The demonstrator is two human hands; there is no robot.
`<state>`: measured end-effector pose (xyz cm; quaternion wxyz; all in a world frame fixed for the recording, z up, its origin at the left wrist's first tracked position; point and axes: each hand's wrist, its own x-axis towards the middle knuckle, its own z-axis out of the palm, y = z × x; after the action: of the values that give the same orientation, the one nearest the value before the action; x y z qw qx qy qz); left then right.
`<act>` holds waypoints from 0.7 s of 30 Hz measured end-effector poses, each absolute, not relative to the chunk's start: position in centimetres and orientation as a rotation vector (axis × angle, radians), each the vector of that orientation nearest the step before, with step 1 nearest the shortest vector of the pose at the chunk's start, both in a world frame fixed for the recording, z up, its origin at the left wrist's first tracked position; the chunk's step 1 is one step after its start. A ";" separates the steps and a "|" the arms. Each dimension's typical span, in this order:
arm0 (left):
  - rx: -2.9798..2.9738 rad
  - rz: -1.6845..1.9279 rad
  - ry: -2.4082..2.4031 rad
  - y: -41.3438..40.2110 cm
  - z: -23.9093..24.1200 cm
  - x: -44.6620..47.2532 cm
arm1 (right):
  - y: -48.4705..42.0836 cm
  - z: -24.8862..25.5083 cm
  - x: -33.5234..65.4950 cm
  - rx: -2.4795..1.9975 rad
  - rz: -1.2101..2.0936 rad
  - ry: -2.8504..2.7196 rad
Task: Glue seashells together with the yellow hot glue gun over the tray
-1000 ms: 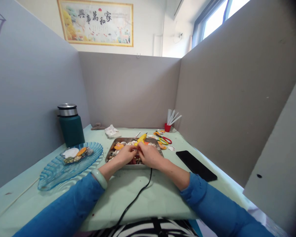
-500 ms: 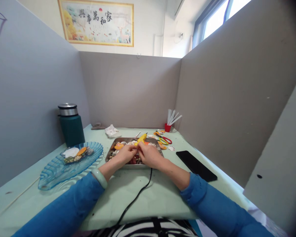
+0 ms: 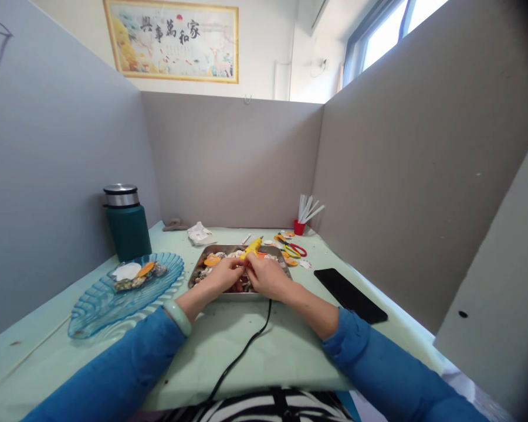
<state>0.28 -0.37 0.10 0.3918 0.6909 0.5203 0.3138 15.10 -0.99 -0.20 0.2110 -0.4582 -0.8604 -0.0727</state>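
Over a metal tray (image 3: pixel 195 275) of seashells, my left hand (image 3: pixel 224 275) and my right hand (image 3: pixel 266 274) meet with their fingertips pinched together. Whatever they hold between them is too small or hidden to make out. Just beyond my fingers a yellow glue gun (image 3: pixel 252 247) lies across the tray, nozzle pointing away. A black cord (image 3: pixel 245 350) runs from under my right hand toward the table's front edge. Orange shells (image 3: pixel 212 259) and pale ones show around my hands inside the tray.
To the left, a blue shell-shaped plate (image 3: pixel 97 310) carries several shells, with a green bottle (image 3: pixel 127 228) behind it. On the right lie a black phone-like slab (image 3: pixel 349 295) and scissors (image 3: pixel 295 251). A red cup (image 3: pixel 298 227) holds white sticks. Grey partitions (image 3: pixel 233 158) enclose the table.
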 end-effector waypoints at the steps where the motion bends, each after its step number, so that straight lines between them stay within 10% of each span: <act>1: 1.752 0.795 1.329 -0.4 0.1 0.3 | -1.0 -0.2 15.1 -1.269 -0.199 -2.391; 21: 1.710 0.805 1.326 -0.7 0.4 0.4 | -0.7 -0.6 15.1 -1.254 -0.225 -2.382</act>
<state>0.42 -0.67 0.41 0.4047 0.6773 0.5252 0.3188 15.15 -0.69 -0.60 0.2181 -0.4531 -0.8606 -0.0813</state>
